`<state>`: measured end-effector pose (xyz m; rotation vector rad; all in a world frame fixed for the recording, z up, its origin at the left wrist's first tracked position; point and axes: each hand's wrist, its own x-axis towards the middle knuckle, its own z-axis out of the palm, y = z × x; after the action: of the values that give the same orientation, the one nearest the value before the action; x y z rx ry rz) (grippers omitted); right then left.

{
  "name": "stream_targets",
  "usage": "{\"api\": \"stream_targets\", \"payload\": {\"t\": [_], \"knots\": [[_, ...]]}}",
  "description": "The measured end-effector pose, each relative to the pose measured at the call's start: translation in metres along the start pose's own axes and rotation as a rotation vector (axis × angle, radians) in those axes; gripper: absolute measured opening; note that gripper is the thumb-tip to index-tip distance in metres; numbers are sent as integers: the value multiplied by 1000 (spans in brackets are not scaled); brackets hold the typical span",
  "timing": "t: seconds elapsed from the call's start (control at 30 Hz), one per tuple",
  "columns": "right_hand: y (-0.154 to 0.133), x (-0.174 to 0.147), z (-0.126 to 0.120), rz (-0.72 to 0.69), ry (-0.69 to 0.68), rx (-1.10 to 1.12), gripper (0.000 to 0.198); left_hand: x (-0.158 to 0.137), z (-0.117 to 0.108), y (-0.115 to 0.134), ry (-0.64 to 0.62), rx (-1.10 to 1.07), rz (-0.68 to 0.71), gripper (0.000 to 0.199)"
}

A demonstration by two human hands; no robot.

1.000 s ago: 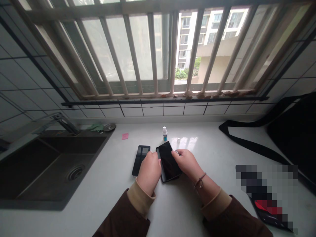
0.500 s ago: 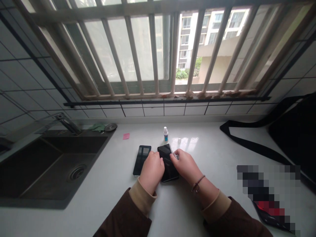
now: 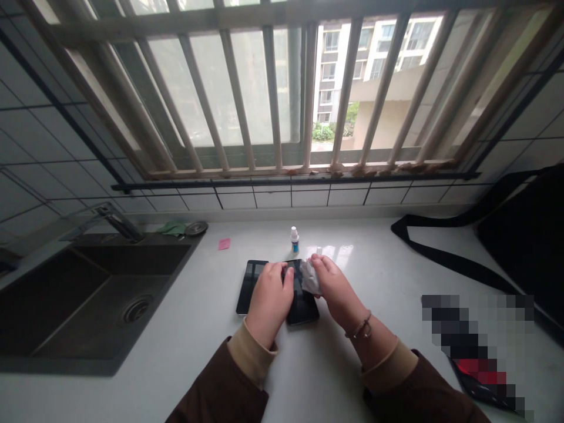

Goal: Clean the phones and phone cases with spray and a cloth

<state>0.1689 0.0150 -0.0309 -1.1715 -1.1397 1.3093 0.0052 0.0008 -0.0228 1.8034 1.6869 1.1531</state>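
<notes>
A black smartphone lies flat on the counter. My left hand is closed on its left edge, the thumb over the dark screen and some fingers hidden. My right hand pinches a crumpled pale grey cloth over the phone's right side. A second dark-screened phone lies just left, partly behind my left hand. Beyond the phones a small white bottle with a blue label stands upright. Near my right fingertips is a small white cap.
On the left is a dark sink with a metal faucet. A pink paper slip lies on the white counter. A black bag strap and a blurred-out dark and red item lie right. A barred window rises behind.
My right hand has lifted and turned, and more of the grey cloth shows in it. My left thumb and fingers have shifted slightly apart at the phone's edge.
</notes>
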Motion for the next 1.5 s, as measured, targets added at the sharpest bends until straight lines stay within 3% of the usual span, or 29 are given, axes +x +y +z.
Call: {"api": "stream_targets", "payload": {"t": [0.07,0.13,0.2,0.27,0.5,0.73,0.87,1.07,1.2,1.33,1.5], "knots": [[-6,-2,3,91,-32,219,54,2,-1,6,-38,-144,-49,31],[-10,-3,4,135,-57,352,52,3,-1,9,-158,-335,-162,39],[-11,-2,3,134,-85,416,50,2,2,10,-285,-540,-284,46],[-9,-1,1,120,-96,423,52,2,3,10,-328,-672,-342,48],[-3,4,-5,46,-68,310,59,5,-2,13,-129,-753,-267,39],[-3,2,-7,-12,-91,228,49,2,-3,22,-69,-1100,-350,36],[0,5,-9,-123,-41,22,43,1,-1,23,-100,-1133,-428,40],[-2,4,-14,-248,25,-194,34,0,1,24,-248,-1041,-426,46],[-7,1,-15,-472,90,-352,16,-1,1,23,-311,-1077,-463,40],[-13,-2,-14,-717,109,-488,9,0,0,22,-271,-1168,-544,24],[-16,-4,-15,-860,72,-570,8,4,-1,22,-158,-1220,-637,15]]}}
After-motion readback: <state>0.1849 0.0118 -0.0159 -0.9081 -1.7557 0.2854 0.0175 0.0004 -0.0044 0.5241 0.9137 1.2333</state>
